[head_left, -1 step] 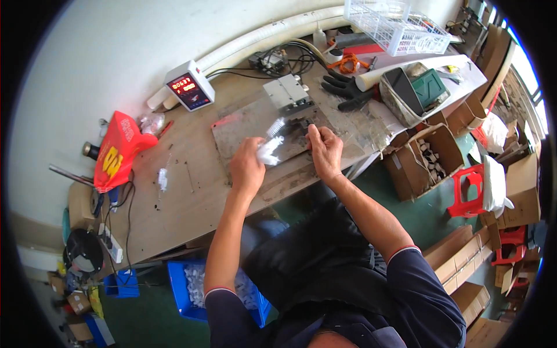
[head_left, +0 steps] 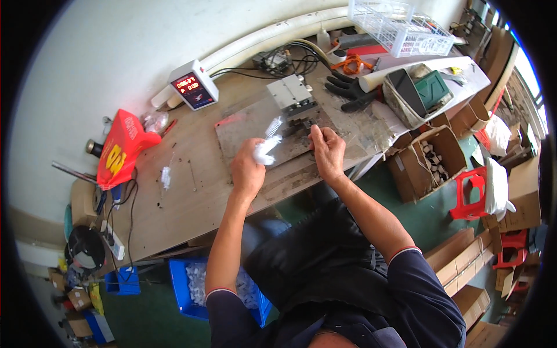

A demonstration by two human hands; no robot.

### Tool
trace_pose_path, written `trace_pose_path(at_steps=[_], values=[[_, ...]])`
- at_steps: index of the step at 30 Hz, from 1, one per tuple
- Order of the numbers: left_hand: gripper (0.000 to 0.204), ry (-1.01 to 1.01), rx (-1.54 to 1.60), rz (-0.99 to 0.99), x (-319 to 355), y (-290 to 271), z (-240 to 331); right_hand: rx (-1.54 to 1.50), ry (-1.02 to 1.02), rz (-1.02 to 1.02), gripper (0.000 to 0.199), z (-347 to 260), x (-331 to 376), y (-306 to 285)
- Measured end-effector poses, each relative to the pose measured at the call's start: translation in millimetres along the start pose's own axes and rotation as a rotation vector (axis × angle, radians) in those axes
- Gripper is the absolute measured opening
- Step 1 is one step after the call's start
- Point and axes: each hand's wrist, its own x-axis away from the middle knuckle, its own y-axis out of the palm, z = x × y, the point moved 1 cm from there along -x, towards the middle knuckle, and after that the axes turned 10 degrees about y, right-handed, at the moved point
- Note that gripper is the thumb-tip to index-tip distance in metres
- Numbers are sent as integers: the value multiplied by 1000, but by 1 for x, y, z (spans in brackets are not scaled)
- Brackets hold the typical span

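Note:
My left hand [head_left: 248, 171] is closed round a small white plastic part [head_left: 264, 152], blurred, with a ribbed, spring-like end [head_left: 274, 126] pointing away from me. Across from it, my right hand [head_left: 328, 149] has thumb and forefinger pinched together; whatever lies between them is too small to make out. Those fingertips are close to a dark metal block [head_left: 299, 126] on a worn metal plate [head_left: 241, 129]. Behind the block stands a grey metal box [head_left: 289, 93] with fittings on its front. Another white part [head_left: 166, 177] lies on the table to the left.
A counter with a red lit display [head_left: 194, 87] stands at the back left, beside a red bag [head_left: 120, 152]. Black gloves [head_left: 352, 90] and a grimy bin [head_left: 400, 107] lie to the right. A blue crate [head_left: 181, 290] of white parts sits below the table; cardboard boxes [head_left: 406, 174] crowd the right floor.

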Motion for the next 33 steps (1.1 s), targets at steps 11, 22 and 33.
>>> trace_pose_path(at_steps=[11,22,33], values=[[21,-608,1379,259,16,-38,5,-25,-74,-75,40,4,-6,2],[20,-488,1830,434,43,-81,-37,-16,-92,-128,39,0,-2,-1],[27,-915,252,716,114,-215,-174,24,-93,-172,37,-2,0,5]])
